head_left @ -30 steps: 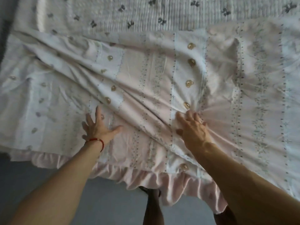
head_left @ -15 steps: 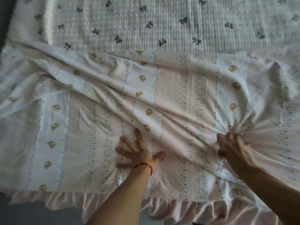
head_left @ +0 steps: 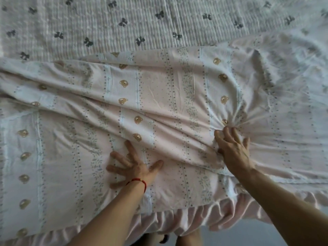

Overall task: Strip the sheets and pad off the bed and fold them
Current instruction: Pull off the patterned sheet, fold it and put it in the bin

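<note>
Head view shows the pale pink striped cotton sheet with small bear prints and a ruffled hem (head_left: 159,96) drawn back off the white quilted pad with dark bows (head_left: 124,20), yet lying rumpled on the bed; the left hand (head_left: 132,167) presses it flat with fingers spread; the right hand (head_left: 232,148) bunches a gather of it. Folding looks barely begun, and the pad is not yet stripped.

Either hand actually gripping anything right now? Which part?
The right hand bunches a fold of the pink sheet mid-panel, where creases radiate from its fingertips. The left hand lies flat with fingers spread on the sheet, holding nothing.
</note>
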